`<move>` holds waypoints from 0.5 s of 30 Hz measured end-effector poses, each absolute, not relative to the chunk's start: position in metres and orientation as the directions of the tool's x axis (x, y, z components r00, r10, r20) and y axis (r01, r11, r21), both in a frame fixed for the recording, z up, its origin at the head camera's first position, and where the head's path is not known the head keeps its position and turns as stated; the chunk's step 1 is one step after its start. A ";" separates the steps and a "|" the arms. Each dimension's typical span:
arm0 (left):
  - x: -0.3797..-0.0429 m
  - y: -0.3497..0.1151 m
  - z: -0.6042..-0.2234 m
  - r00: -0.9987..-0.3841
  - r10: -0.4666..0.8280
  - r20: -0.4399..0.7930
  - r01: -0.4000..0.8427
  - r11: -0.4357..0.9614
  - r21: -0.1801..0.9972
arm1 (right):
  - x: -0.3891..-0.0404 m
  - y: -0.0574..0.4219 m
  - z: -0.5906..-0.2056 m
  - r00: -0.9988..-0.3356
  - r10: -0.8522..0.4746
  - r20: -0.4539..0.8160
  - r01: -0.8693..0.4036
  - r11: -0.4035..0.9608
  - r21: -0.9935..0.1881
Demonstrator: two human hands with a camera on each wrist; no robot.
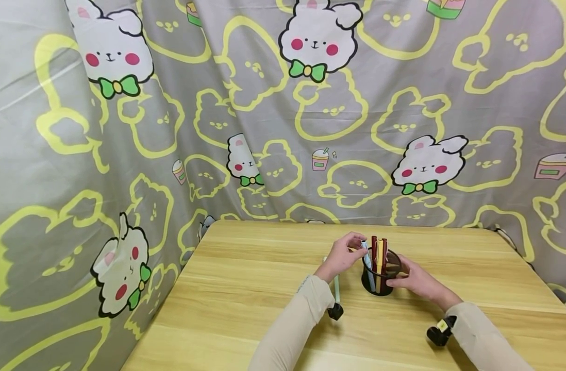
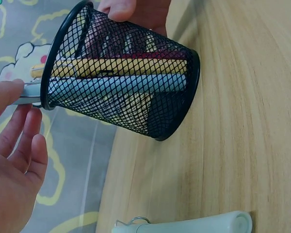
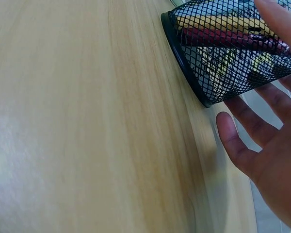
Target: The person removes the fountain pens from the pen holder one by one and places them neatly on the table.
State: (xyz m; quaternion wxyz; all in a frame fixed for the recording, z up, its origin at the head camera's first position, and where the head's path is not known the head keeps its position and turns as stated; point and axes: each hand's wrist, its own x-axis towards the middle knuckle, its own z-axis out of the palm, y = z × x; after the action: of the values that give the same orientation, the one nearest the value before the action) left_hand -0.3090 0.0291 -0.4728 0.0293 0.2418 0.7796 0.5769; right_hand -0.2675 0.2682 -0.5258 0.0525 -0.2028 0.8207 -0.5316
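Observation:
A black wire-mesh pen holder stands upright on the wooden table, with a light blue pen, a yellow pen and dark red pens in it. The fingertips and thumb of my left hand pinch the top of the light blue pen, just above the rim; most of that pen is still inside the mesh. From the other side my right hand holds the holder, thumb on its near side and fingers behind it.
On the table left of the holder lies a pale green stick-like thing with a small metal loop. Behind the table's back edge hangs a grey curtain with rabbit prints; it also runs along the left side. Black wrist cameras sit below the sleeves.

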 end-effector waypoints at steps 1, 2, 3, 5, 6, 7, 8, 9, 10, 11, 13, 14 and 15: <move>-0.309 0.029 -0.473 -0.883 0.406 0.235 0.342 0.214 0.915 | -0.268 0.268 -0.526 -0.912 -0.388 0.130 -0.279 0.358 -0.891; -0.309 0.029 -0.473 -0.885 0.403 0.233 0.339 0.213 0.916 | -0.268 0.269 -0.526 -0.912 -0.389 0.131 -0.282 0.363 -0.888; -0.308 0.029 -0.474 -0.886 0.400 0.234 0.337 0.211 0.917 | -0.268 0.269 -0.527 -0.912 -0.389 0.131 -0.281 0.359 -0.890; -0.308 0.029 -0.473 -0.887 0.398 0.236 0.337 0.207 0.918 | -0.269 0.269 -0.526 -0.912 -0.390 0.131 -0.279 0.353 -0.893; -0.307 0.029 -0.473 -0.886 0.398 0.237 0.338 0.205 0.918 | -0.269 0.269 -0.526 -0.909 -0.394 0.133 -0.282 0.351 -0.893; -0.307 0.028 -0.473 -0.885 0.400 0.238 0.339 0.203 0.919 | -0.269 0.269 -0.526 -0.908 -0.397 0.133 -0.284 0.352 -0.892; -0.307 0.028 -0.473 -0.884 0.402 0.237 0.338 0.201 0.919 | -0.269 0.269 -0.526 -0.908 -0.397 0.133 -0.285 0.352 -0.892; -0.306 0.028 -0.473 -0.883 0.404 0.237 0.338 0.199 0.920 | -0.269 0.269 -0.526 -0.909 -0.396 0.132 -0.283 0.351 -0.893; -0.306 0.029 -0.473 -0.883 0.405 0.236 0.337 0.198 0.921 | -0.269 0.269 -0.526 -0.909 -0.396 0.132 -0.283 0.352 -0.892; -0.305 0.029 -0.473 -0.883 0.405 0.236 0.337 0.197 0.921 | -0.269 0.269 -0.526 -0.908 -0.397 0.132 -0.284 0.354 -0.891; -0.305 0.029 -0.473 -0.885 0.401 0.236 0.336 0.200 0.920 | -0.268 0.269 -0.526 -0.909 -0.396 0.131 -0.283 0.354 -0.892; -0.304 0.029 -0.473 -0.885 0.401 0.237 0.338 0.203 0.919 | -0.268 0.269 -0.526 -0.909 -0.395 0.130 -0.281 0.352 -0.893; -0.303 0.029 -0.472 -0.886 0.397 0.238 0.341 0.209 0.917 | -0.268 0.269 -0.526 -0.909 -0.395 0.130 -0.280 0.351 -0.893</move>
State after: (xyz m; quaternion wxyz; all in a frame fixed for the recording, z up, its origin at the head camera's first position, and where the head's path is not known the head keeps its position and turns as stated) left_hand -0.3034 0.0291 -0.4720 0.0245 0.2374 0.7773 0.5822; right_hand -0.2681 0.2686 -0.5259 0.0542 -0.2059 0.8202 -0.5310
